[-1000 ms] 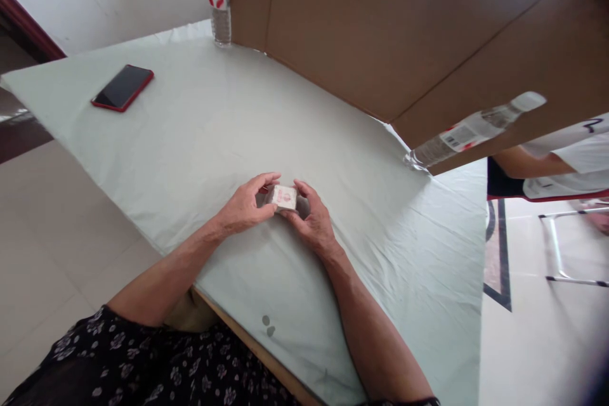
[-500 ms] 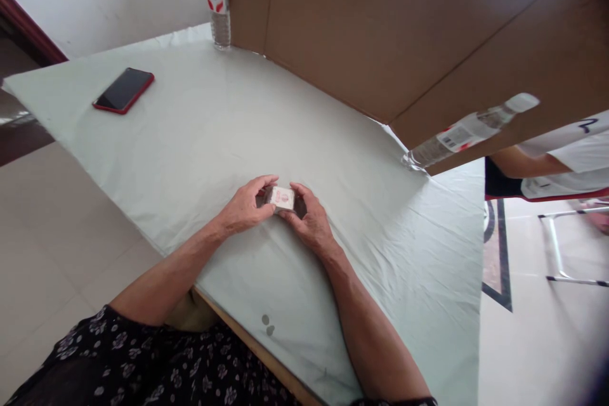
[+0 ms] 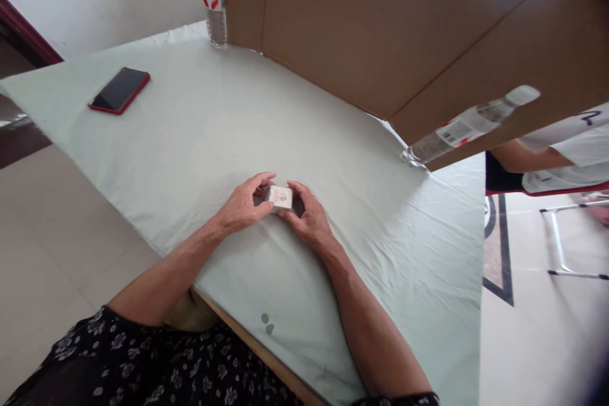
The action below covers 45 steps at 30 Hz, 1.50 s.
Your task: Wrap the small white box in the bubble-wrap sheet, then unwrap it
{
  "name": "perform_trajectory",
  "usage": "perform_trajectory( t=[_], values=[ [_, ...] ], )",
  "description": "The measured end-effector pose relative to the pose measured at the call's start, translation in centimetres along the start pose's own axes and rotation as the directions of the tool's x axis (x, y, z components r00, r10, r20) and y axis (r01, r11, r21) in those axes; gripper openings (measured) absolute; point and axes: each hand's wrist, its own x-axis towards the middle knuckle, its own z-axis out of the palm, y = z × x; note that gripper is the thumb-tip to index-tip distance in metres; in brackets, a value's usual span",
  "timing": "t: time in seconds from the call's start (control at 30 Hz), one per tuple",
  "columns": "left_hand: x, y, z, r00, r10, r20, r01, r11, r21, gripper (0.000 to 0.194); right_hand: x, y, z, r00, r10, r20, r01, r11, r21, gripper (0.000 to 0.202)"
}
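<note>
Between my two hands, on the pale green tablecloth [image 3: 228, 133], is a small white box with red print [image 3: 280, 197] on its top face. I cannot make out what kind of box it is. My left hand [image 3: 243, 204] curls round its left side, thumb at the near left corner. From the right, my right hand [image 3: 310, 216] closes on it with thumb and fingers bent. My fingers and palms hide its sides.
A phone in a red case [image 3: 120, 90] lies at the far left. Along the back stands a brown cardboard panel [image 3: 333, 25], with an upright water bottle [image 3: 214, 3] at its left end and another water bottle [image 3: 459, 130] at its right. Beyond the panel shows a person's arm [image 3: 528, 157].
The whole view has shifted slightly. My hands keep the same grip round the white box, and nothing else has visibly moved.
</note>
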Motion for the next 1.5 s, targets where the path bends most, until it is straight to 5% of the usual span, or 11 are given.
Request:
perform_trajectory(
  t=[0.4, 1.17, 1.5],
  values=[
    [0.01, 0.36, -0.25, 1.0, -0.03, -0.009, 0.03, 0.999, -0.04, 0.068, -0.23, -0.48, -0.32, 0.994, -0.109, -0.005, 0.108, 0.994, -0.014, 0.073],
    [0.02, 0.29, -0.29, 0.999, -0.041, 0.035, 0.041, 0.999, 0.0, 0.071, -0.37, -0.11, -0.19, 0.995, -0.1, -0.03, 0.1, 0.995, -0.006, 0.075],
    [0.1, 0.17, -0.21, 0.999, -0.008, 0.034, 0.006, 0.999, 0.041, 0.067, -0.2, -0.07, -0.02, 0.996, -0.076, -0.048, 0.076, 0.997, 0.005, 0.061]
  ],
)
